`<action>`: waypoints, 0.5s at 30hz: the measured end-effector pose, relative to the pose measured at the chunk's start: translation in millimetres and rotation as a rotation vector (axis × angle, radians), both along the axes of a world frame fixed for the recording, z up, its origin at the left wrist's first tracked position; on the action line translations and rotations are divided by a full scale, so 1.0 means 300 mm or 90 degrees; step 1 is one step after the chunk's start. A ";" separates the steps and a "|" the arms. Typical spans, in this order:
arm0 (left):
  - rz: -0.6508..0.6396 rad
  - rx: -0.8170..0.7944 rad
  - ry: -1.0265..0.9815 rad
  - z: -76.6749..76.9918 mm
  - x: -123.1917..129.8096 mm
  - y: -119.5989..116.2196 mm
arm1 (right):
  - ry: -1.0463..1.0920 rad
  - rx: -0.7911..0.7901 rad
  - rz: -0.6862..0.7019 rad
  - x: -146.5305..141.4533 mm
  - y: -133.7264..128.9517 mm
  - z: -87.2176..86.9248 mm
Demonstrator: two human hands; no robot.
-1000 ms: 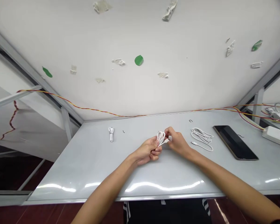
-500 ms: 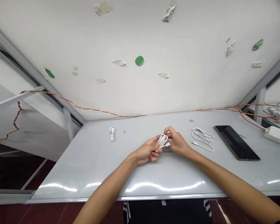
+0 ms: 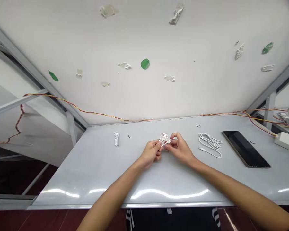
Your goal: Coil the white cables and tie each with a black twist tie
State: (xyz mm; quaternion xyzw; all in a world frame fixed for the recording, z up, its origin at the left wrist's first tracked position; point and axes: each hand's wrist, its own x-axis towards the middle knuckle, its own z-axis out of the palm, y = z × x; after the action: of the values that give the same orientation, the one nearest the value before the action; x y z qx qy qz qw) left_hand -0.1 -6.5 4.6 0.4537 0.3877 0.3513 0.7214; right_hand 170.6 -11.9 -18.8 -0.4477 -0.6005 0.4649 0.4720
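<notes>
My left hand grips a coiled white charging cable between thumb and fingers, above the middle of the table. A thin dark tie shows at the coil near my left thumb. My right hand is closed at the coil's right side, its thumb and fingertips at the cable's connector end. Part of the coil is hidden by the fingers. To the right lies a loosely looped white cable; to the left, a bundled white cable with a dark tie around it.
A black tablet-like device rests on the grey table at the right. Beyond it is a white power strip. Small dark twist ties lie about. Red and yellow wires run along the white back panel.
My left hand has turned and moved slightly left with the coiled cable. The fingers of my right hand have come lower, to the connector end. The view has shifted slightly.
</notes>
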 end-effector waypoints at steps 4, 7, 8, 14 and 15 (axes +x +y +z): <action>0.059 0.022 0.047 -0.014 0.023 -0.010 | -0.190 0.293 -0.138 -0.011 -0.018 -0.024; 0.068 0.075 0.131 -0.023 0.029 -0.011 | -0.307 0.497 -0.141 -0.011 -0.017 -0.031; 0.072 0.119 0.177 -0.026 0.028 -0.010 | -0.337 0.526 -0.135 -0.010 -0.015 -0.030; 0.012 0.412 0.413 -0.020 0.016 -0.020 | -0.328 0.507 -0.083 0.002 -0.001 -0.015; -0.009 0.426 0.425 -0.017 0.016 -0.025 | -0.328 0.506 -0.076 0.005 0.001 -0.014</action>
State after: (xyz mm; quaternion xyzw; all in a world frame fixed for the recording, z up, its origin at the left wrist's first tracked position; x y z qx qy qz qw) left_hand 4.6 -14.1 -0.4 0.7523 0.4609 0.2869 0.3733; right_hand 172.1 -11.7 -22.9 -0.3668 -0.8026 0.0454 0.4682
